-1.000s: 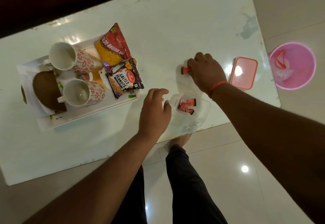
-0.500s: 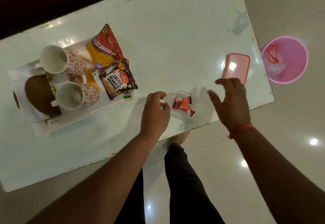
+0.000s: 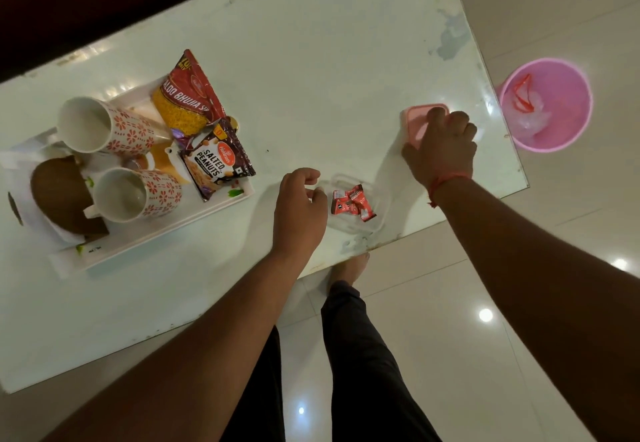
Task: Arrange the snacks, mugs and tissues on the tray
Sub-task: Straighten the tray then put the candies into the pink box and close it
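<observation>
A white tray [image 3: 180, 230] at the left holds two patterned mugs [image 3: 104, 128] [image 3: 136, 193], a red bhujia packet [image 3: 188, 96], a salted peanuts packet [image 3: 216, 161] and a brown tissue holder [image 3: 60, 195] with white tissues. Near the table's front edge stands a clear plastic box [image 3: 351, 225] containing small red candy wrappers [image 3: 349, 200]. My left hand [image 3: 299, 211] holds the box's left rim with curled fingers. My right hand [image 3: 441, 150] grips the pink lid [image 3: 417, 121] lying on the table to the right.
The white table [image 3: 329, 60] ends close behind my right hand, its front edge near the box. A pink bin [image 3: 550, 122] with wrappers stands on the tiled floor at the right. My legs and a foot are below the table edge.
My right hand dropped a red candy into the clear box, then moved right and took hold of the pink lid. My left hand stayed at the box.
</observation>
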The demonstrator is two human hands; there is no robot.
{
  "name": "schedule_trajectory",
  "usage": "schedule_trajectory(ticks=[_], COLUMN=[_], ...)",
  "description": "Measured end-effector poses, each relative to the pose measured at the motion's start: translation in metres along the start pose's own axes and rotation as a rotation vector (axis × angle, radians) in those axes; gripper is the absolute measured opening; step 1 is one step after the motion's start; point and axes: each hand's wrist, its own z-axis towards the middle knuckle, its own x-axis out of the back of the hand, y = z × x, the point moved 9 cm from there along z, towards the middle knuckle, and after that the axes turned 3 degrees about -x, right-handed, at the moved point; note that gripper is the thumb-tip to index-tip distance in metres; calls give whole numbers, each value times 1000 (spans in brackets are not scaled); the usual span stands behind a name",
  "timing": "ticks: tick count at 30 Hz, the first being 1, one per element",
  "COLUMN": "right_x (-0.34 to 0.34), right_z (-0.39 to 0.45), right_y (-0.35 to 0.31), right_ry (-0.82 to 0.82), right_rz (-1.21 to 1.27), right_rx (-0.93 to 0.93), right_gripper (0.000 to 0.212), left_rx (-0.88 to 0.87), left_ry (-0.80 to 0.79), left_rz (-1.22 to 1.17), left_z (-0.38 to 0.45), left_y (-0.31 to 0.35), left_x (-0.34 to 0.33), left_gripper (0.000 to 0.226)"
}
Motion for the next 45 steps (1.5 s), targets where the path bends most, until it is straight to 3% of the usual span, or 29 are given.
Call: schedule_trajectory(ticks=[4,6,10,13,16,20,24,28,36,45], right_x=[5,11,3,-11,-22,-30,-22,-31,-44,-48], right_z=[-20,-40,-90,-114,-121,-129,-140,-148,-150,-147], right_y=[-20,-38,-56,-46,-30,-5,1,-4,-3,7], right_ry=[-185,-374,-787,-887,-778,-451,-189,-124,-104,-144], right_rz=[669,1003,1368,1510,1446,1381,907,763,724,771], right_rx=[-42,-36,-49,-232,-320,-469,-315,-280,-308,-339], right_gripper=[52,42,36,27,24,15,25,39,36,40], left_rx=[19,25,-18,-47,0,47,27,22,-43,-30], left_ry=[4,1,-71,-145,-116,-37,23,68,89,41], left_rz=[-66,-126,-277,-182,-138,-52,108,192,329,235], left_z=[4,5,5,1,-5,-13,-22,-25,-18,-13], left_y=[3,7,23,30,24,11,8,8,16,11], left_x=[1,3,9,5,5,7,1,-3,-6,-9], left_gripper=[22,21,26,14,5,9,11,17,12,10])
